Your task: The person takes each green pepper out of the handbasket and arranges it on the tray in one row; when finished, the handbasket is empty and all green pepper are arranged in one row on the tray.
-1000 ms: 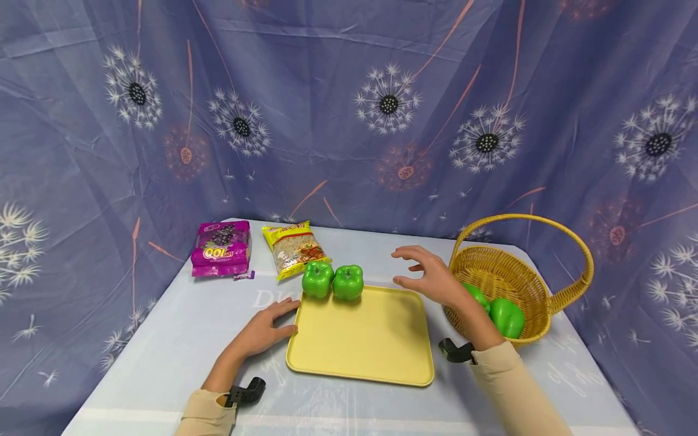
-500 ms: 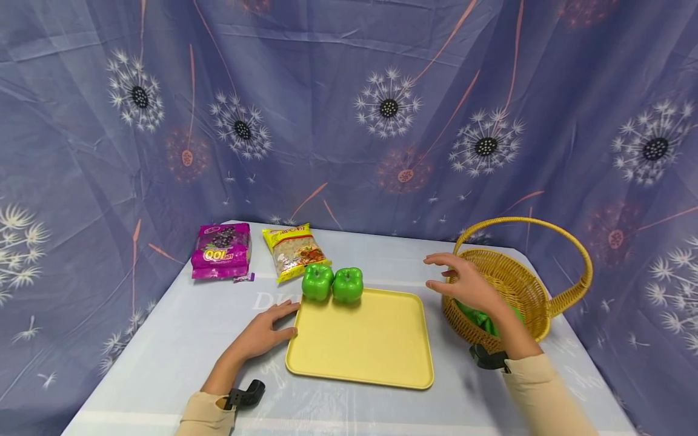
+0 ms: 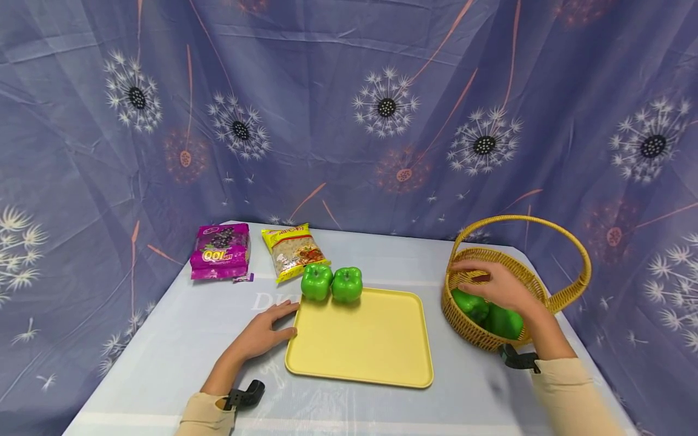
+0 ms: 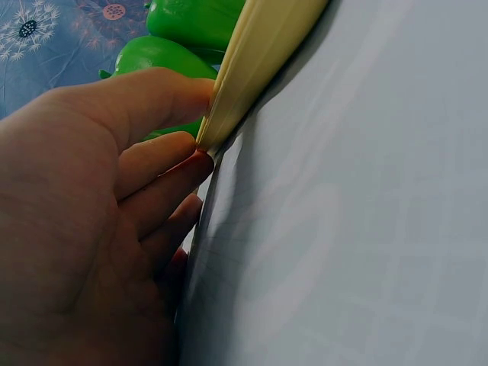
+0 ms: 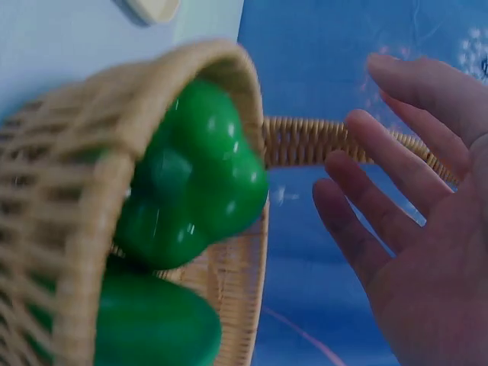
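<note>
My left hand rests on the table at the left edge of the yellow tray. In the left wrist view its thumb and fingertips touch the tray's rim, the fingers relaxed. Over the mouth of the wicker basket hovers my right hand, fingers spread and holding nothing. Inside the basket lie two green bell peppers; one pepper shows near the rim in the right wrist view, the other pepper below it. Another two green peppers, a left one and a right one, sit side by side at the tray's back left corner.
A purple candy bag stands at the back left of the white table, with a small purple wrapped piece beside it. A yellow food packet lies behind the peppers. The basket's tall handle arches above it.
My right hand has moved right, from above the tray's right back corner to over the basket. The left hand has stayed at the tray's edge.
</note>
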Tool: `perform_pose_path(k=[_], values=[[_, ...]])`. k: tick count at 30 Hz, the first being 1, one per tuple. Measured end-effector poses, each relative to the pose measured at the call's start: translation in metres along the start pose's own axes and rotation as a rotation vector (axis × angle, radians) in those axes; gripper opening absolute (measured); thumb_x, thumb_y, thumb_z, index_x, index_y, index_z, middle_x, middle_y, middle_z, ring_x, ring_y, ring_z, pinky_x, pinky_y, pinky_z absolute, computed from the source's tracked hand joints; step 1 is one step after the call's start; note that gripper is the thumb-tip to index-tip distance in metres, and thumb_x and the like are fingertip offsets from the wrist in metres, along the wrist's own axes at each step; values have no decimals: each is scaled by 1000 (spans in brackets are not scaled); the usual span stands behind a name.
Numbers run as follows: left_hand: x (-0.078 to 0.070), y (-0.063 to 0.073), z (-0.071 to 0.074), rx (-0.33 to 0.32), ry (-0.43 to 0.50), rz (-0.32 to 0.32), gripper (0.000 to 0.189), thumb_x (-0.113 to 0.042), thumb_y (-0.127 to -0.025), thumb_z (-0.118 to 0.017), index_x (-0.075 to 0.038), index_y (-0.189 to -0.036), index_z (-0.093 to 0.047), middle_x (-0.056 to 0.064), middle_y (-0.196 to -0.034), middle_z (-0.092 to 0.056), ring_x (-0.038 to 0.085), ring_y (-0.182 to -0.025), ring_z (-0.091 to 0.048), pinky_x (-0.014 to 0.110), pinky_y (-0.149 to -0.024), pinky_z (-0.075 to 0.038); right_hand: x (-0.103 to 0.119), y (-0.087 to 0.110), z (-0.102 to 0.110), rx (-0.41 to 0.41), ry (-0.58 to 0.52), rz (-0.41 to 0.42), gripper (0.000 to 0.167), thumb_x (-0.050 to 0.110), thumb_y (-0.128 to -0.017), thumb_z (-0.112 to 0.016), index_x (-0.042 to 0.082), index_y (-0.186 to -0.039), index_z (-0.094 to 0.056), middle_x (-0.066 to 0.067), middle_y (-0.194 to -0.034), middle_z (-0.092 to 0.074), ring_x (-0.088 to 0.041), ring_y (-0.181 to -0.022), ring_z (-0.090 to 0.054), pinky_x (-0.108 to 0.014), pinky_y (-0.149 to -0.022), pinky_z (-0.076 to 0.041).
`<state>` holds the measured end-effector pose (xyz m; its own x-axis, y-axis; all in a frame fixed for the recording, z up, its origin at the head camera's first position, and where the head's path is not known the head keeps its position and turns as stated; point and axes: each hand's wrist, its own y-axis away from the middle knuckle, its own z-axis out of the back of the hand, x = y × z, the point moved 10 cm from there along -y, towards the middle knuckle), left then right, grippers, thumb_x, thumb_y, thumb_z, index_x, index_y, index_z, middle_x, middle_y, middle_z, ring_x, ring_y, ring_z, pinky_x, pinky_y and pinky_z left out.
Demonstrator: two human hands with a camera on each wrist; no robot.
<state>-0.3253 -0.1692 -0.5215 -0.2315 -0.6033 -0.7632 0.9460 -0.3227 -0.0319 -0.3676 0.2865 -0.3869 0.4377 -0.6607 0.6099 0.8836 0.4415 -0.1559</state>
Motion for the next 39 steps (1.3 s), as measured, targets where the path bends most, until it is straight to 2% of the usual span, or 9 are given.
perform_pose_path(k=[3, 6, 8, 11, 15, 19, 23, 31, 39], values=[[1, 0, 0, 1, -3, 6, 57, -32, -87, -71, -19, -140, -53, 11, -148, -40, 38, -140, -24, 56, -112, -17, -12, 4, 3, 17, -23, -49, 43, 30, -89, -70, 19, -130, -62, -6, -131, -56, -31, -108, -58, -38, -70, -57], [1, -1, -2, 7, -6, 9, 58, -33, -87, -71, -19, -140, -53, 11, -148, -40, 38, -140, -24, 56, -112, -17, -23, 7, 3, 47, -44, -82, 43, 28, -89, -71, 18, -130, -61, -15, -133, -54, -30, -92, -64, -41, -61, -56], [1, -1, -2, 8, -6, 12, 58, -33, -87, -71, -20, -140, -53, 10, -148, -40, 38, -140, -24, 56, -112, -17, -29, 8, 3, 69, -39, -101, 43, 27, -89, -71, 19, -130, -61, -19, -132, -53, -27, -77, -66, -40, -62, -56], [0, -1, -1, 2, -3, 12, 57, -31, -87, -71, -19, -140, -53, 11, -148, -40, 39, -139, -24, 57, -112, -17, -35, 9, 1, 109, -19, -108, 42, 24, -89, -71, 17, -130, -61, -22, -131, -53, -26, -68, -65, -37, -63, -55], [-1, -1, -2, 10, -1, 11, 58, -31, -87, -71, -19, -140, -53, 11, -149, -39, 39, -140, -23, 57, -112, -17, -38, 8, -2, 146, 28, -102, 43, 20, -86, -74, 16, -128, -62, -18, -129, -56, -32, -90, -64, -37, -70, -54], [-1, 0, 1, 3, -2, 17, 57, -30, -87, -71, -19, -140, -52, 11, -149, -39, 39, -140, -23, 57, -112, -17, -34, 5, -7, 193, 120, -73, 44, 23, -84, -76, 19, -126, -64, -11, -128, -59, -39, -115, -53, -48, -82, -51], [-1, 0, 3, -7, -5, 20, 57, -30, -87, -71, -19, -140, -53, 11, -149, -39, 39, -140, -23, 57, -112, -18, -29, 5, -11, 246, 197, -68, 47, 24, -82, -77, 18, -126, -64, -10, -130, -58, -40, -119, -50, -54, -87, -48], [-2, -1, 1, -2, -7, 7, 56, -29, -87, -71, -18, -139, -54, 13, -148, -39, 40, -139, -23, 58, -111, -19, -30, 10, -16, 338, 235, -118, 48, 14, -80, -78, 16, -126, -64, -14, -133, -55, -43, -121, -46, -53, -85, -49], [1, -1, -1, 4, 4, 22, 57, -31, -87, -71, -19, -140, -53, 11, -149, -38, 40, -140, -22, 57, -112, -17, -38, 7, -15, 320, 234, -105, 45, 18, -90, -69, 7, -132, -59, -17, -128, -58, -39, -114, -53, -54, -87, -48]])
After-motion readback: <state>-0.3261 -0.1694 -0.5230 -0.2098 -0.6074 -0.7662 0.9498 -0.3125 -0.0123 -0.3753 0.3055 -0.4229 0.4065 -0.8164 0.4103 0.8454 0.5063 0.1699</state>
